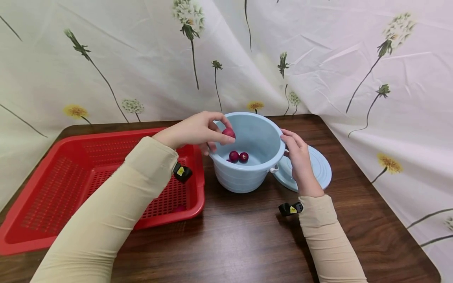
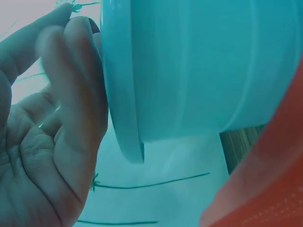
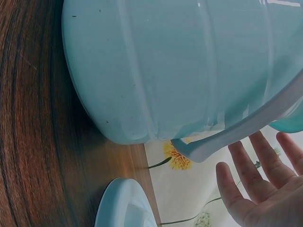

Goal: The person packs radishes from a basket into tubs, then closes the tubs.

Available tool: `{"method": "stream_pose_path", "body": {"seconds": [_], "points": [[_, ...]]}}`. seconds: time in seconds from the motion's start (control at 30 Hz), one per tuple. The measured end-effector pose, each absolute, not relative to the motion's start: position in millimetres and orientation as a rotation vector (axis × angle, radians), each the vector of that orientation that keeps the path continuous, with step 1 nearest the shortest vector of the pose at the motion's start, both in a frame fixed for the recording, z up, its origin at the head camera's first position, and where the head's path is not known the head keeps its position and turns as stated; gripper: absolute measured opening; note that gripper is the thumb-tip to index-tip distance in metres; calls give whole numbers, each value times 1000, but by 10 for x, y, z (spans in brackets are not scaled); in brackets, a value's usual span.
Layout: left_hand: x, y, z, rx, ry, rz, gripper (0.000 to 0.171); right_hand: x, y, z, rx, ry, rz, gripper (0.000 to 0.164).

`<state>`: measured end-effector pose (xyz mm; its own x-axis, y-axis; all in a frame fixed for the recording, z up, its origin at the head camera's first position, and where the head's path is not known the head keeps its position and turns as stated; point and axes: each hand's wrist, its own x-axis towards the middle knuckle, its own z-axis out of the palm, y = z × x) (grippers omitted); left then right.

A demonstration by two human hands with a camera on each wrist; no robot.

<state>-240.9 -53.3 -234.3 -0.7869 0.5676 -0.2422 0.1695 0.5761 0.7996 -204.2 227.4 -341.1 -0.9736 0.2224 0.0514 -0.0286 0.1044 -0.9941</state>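
Observation:
A small round red fruit (image 1: pixel 228 133), plum-like, is pinched between the fingertips of my left hand (image 1: pixel 204 129). That hand is over the left rim of a light blue bucket (image 1: pixel 237 179). Inside, several similar dark red fruits (image 1: pixel 234 156) lie on the bottom. My right hand (image 1: pixel 299 157) holds the bucket's right rim; the right wrist view shows its lower fingers (image 3: pixel 255 177) spread out below the rim, near the bucket's handle (image 3: pixel 236 130). In the left wrist view the fruit is hidden behind the fingers (image 2: pixel 73 90) and bucket wall.
A red perforated basket (image 1: pixel 198 173) stands left of the bucket, with a red fruit (image 1: pixel 179 208) in its near right corner. The light blue lid (image 1: pixel 322 169) lies right of the bucket on the brown wooden table (image 1: pixel 233 236). Floral cloth (image 1: pixel 152 70) hangs behind.

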Motion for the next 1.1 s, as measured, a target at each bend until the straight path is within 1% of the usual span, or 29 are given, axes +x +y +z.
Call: {"method": "stream_pose_path", "body": {"seconds": [0.2, 0.6, 1.1], "points": [[-2509, -406, -2282, 620, 2333, 1076, 38, -2052, 2286, -3424, -187, -2187, 1973, 45], [-2766, -66, -2014, 645, 2336, 1041, 36, -2057, 2306, -3445, -176, -2189, 1993, 45], [-2994, 282, -2176, 626, 2268, 1091, 39, -2084, 2296, -3452, -154, -2195, 1987, 45]]}}
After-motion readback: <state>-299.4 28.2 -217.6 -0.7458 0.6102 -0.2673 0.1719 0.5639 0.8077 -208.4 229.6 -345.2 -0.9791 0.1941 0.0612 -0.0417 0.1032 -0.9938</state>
